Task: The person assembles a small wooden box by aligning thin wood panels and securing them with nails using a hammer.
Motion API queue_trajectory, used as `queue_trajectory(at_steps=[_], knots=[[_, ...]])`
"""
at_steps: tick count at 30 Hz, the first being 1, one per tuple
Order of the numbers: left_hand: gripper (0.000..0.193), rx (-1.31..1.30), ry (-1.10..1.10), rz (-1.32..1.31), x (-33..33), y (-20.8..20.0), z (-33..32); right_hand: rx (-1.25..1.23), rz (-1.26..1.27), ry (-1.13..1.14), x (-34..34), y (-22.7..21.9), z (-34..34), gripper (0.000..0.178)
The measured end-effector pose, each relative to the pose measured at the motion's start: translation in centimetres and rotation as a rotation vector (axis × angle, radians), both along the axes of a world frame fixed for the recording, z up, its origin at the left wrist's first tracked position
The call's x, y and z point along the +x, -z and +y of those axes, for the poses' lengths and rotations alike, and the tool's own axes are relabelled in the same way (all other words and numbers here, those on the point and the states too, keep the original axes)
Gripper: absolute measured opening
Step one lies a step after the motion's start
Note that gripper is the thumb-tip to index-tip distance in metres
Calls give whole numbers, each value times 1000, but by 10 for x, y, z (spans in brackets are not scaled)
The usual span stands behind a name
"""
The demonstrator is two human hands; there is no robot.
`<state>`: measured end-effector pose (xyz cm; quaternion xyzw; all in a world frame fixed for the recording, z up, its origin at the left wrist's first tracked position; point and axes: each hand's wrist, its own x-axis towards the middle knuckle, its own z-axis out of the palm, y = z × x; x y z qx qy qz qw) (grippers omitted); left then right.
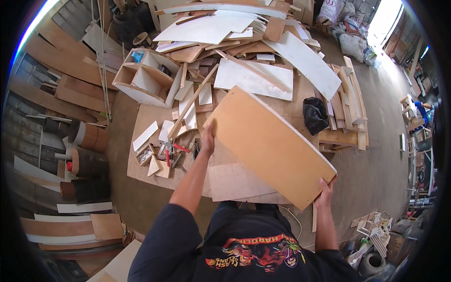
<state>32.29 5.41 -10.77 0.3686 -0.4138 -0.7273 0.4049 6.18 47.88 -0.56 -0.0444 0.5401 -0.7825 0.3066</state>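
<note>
A long tan wooden panel point(270, 148) with a white edge slants across the front of the workbench, held between both hands. My left hand point(207, 138) grips its left end, fingers partly hidden behind the board. At the near right corner my right hand point(325, 191) is closed on the same panel, thumb on the tan face. Beneath the panel a thin pale sheet point(235, 181) lies at the bench's front edge. Left of the panel, red-handled pliers point(178, 148) lie among small wood offcuts point(153, 165).
White boards and scraps point(211, 28) pile up at the back of the workbench point(141, 122). An open wooden compartment box point(145, 77) stands at its left corner. A black plastic bag point(314, 115) sits on the right. Rolls of sheet material point(89, 136) and leaning boards line the left.
</note>
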Motion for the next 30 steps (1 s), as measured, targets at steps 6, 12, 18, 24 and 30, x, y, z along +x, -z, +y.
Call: queue_trajectory(at_steps=[6,12,18,24,30], knots=[[57,-10,306,49,-80,-8,-74,-4,46,218,88,-2,-13,77],[53,56,381,59,-115,-2,-101,30,-21,248,146,1,-31,83],[56,145,382,49,-132,17,-128,93,-22,223,183,14,-44,86],[53,218,380,92,-140,34,-136,180,-18,235,200,37,-44,81],[49,175,359,135,-136,56,-147,250,141,152,208,54,-36,78]])
